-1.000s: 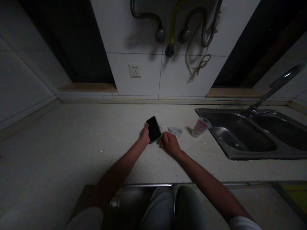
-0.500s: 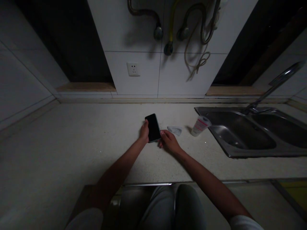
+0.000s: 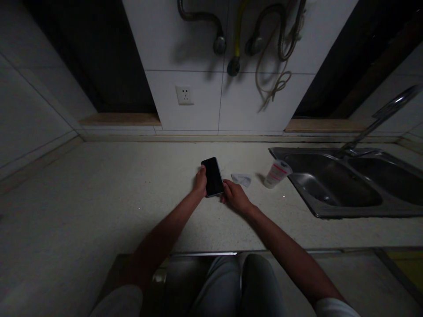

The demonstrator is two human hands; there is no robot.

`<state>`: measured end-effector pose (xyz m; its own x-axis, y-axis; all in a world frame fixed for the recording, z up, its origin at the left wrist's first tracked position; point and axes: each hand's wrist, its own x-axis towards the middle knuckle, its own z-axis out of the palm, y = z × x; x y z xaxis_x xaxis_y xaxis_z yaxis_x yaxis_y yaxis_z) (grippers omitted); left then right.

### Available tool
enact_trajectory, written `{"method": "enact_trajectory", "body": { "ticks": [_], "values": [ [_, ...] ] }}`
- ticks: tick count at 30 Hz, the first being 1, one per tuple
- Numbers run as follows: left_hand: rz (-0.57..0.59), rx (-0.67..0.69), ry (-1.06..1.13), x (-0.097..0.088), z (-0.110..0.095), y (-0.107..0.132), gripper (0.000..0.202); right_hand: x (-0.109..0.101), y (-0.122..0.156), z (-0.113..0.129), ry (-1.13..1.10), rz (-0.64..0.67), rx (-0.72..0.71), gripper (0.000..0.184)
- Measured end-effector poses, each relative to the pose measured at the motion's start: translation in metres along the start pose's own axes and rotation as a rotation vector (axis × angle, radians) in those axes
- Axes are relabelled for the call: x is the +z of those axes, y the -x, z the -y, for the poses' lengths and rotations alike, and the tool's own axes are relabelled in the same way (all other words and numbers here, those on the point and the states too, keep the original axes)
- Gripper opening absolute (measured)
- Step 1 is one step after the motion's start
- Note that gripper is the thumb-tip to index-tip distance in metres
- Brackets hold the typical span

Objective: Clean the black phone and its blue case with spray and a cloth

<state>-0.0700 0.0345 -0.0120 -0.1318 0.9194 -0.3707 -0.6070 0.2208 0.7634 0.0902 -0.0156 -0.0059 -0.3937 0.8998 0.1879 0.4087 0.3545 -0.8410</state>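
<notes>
A dark-screened smartphone (image 3: 214, 177) is held over the middle of the counter, its face up and slightly tilted to the left at the top. Along its left edge, my left hand (image 3: 200, 181) grips it with the thumb on the front; the other fingers are mostly hidden behind it. At the lower right edge, my right hand (image 3: 235, 193) has its fingers curled and pinched against the phone's side. Just beyond that hand lies a crumpled white piece of tissue or paper (image 3: 242, 179). A clear plastic cup with pink print (image 3: 276, 174) stands further right.
The pale countertop (image 3: 115, 185) runs along a tiled wall with a power socket (image 3: 184, 95). To the right is a steel double sink (image 3: 333, 180) with a curved faucet (image 3: 383, 115). Hoses (image 3: 205, 17) and a tied cord (image 3: 276, 88) hang on the wall. The light is dim.
The whole view has shifted very slightly. Both hands keep their places on the phone, with hardly any movement.
</notes>
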Motion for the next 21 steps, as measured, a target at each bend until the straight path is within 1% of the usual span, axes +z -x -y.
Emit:
{"method": "enact_trajectory", "body": {
  "ticks": [3,7,11,14,16,17,19,21],
  "values": [
    [-0.023,0.039,-0.071,0.0026,-0.0021,0.0021,0.036,-0.0027,-0.0001,0.0004,0.027,0.019,-0.023,0.037],
    [-0.006,-0.023,-0.052,0.0052,-0.0036,0.0054,0.037,-0.0061,0.0001,0.0042,0.049,0.02,0.01,0.028],
    [0.007,-0.079,-0.016,0.0055,-0.004,0.0069,0.037,-0.0076,-0.0006,0.0064,0.001,0.034,0.046,0.024],
    [0.0,-0.188,0.01,0.006,-0.0051,0.0082,0.042,-0.0086,-0.0011,0.0075,-0.007,0.044,0.036,0.022],
    [-0.002,-0.215,0.019,0.0065,-0.0055,0.009,0.043,-0.0096,-0.0003,0.0078,0.013,0.039,0.011,0.021],
    [-0.001,-0.201,0.018,0.0067,-0.0054,0.0093,0.043,-0.01,0.0003,0.0075,0.02,0.034,0.002,0.022],
    [0.0,-0.133,0.006,0.0067,-0.0045,0.0092,0.041,-0.0098,0.0015,0.0054,0.01,0.03,-0.004,0.024],
    [0.008,-0.067,-0.021,0.006,-0.003,0.0082,0.042,-0.0082,0.0016,0.0008,-0.043,0.026,0.011,0.027]
  ]
}}
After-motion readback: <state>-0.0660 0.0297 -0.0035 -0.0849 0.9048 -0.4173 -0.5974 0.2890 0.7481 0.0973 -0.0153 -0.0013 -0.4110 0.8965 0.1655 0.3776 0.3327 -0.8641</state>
